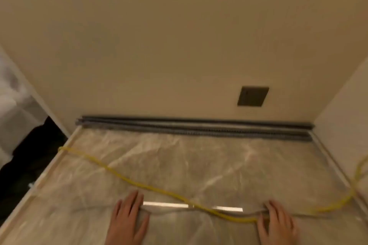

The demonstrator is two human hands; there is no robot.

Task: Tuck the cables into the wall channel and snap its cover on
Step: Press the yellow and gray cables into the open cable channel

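Your left hand (pixel 127 219) is lying flat, fingers spread, on the plastic sheet (pixel 179 157) covering the floor; your right hand (pixel 277 223) is doing the same, palm down, gripping nothing. Between them, a shiny strip (pixel 165 204) is lying crosswise, too blurred to say whether it is a channel cover. A yellow cable (pixel 139 184) is trailing loose across the sheet from the left edge, crossing over the strip, touching or passing under your right fingers, then curving off toward the right wall (pixel 346 117). Well beyond your hands, long grey channel lengths (pixel 195 129) are running along the foot of the back wall (pixel 179 45). A dark square wall plate (pixel 253 96) is sitting above them. No writing is readable anywhere.
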